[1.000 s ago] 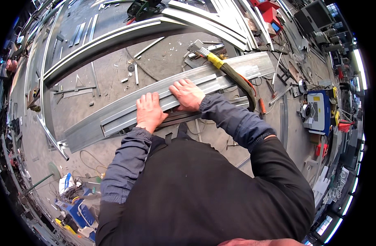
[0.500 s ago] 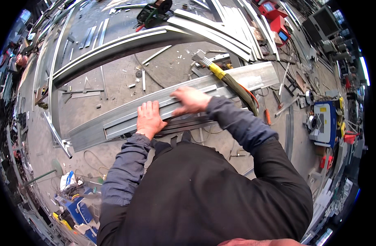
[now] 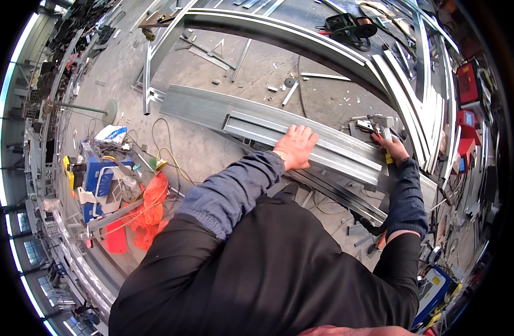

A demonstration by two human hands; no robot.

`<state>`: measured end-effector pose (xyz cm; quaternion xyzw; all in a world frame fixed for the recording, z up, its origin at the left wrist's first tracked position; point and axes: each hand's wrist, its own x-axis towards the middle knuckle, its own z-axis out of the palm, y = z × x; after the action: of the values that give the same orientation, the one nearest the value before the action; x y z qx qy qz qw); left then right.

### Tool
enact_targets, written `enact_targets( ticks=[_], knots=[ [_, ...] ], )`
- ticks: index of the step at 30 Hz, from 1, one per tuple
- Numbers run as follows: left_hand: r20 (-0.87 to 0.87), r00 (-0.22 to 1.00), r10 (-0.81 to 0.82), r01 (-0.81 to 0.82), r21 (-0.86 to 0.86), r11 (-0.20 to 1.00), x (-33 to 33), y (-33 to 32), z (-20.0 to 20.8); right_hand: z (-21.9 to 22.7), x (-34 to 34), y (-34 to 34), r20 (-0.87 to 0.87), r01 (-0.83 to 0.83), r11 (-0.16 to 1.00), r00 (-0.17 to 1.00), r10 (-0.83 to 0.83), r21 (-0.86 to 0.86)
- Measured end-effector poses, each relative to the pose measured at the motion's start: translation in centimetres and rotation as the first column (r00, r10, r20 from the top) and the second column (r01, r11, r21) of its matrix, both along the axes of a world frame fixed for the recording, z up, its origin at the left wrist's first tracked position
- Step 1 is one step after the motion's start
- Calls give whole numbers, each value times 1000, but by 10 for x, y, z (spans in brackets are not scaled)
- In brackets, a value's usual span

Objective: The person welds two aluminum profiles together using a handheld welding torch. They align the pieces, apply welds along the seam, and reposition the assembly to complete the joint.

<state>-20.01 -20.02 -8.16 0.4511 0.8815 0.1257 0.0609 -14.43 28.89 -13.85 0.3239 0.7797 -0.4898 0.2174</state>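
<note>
Well, the grey metal bars (image 3: 256,125) lie lengthwise on the wide metal plate (image 3: 194,105), in front of the person, with part of the plate showing beyond their left end. The left hand (image 3: 295,147) is laid over the bars near the middle, fingers across them from above; it is not clenched, though I cannot tell whether the thumb hooks under the near edge. Off to the right, the right hand (image 3: 396,149) looks curled around the tool with the yellow band (image 3: 389,158), near the far side of the plate; how firmly it holds is too small to judge. As for how far things have got, the bars are already set side by side along the plate, and that much looks done. No joint, weld or screw between them can be made out, so whether they are fixed is unclear; by my reading, only the placing shows as finished. More dark bars (image 3: 342,196) lie closer to the person's feet, apart from those under the hand. Past the plate stands a large metal frame (image 3: 279,21), with pale strips (image 3: 407,98) gathered at its right.
</note>
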Motion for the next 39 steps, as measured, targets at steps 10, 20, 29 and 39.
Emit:
enact_targets(
  ticks=[10,20,29,39],
  knots=[
    [32,999,3,-4,31,1000,-3,0,-8,85,168,1,-303,445,868,814,-495,-222],
    [28,1000,-6,4,72,997,-3,-5,-16,219,233,-223,-445,260,949,839,-313,-177],
    [46,995,-89,84,94,992,-8,1,-21,243,83,-419,-213,-66,936,977,-9,-346],
    [-28,998,63,-61,68,996,0,12,-39,232,20,-470,-131,-569,822,817,562,-18]
  ],
)
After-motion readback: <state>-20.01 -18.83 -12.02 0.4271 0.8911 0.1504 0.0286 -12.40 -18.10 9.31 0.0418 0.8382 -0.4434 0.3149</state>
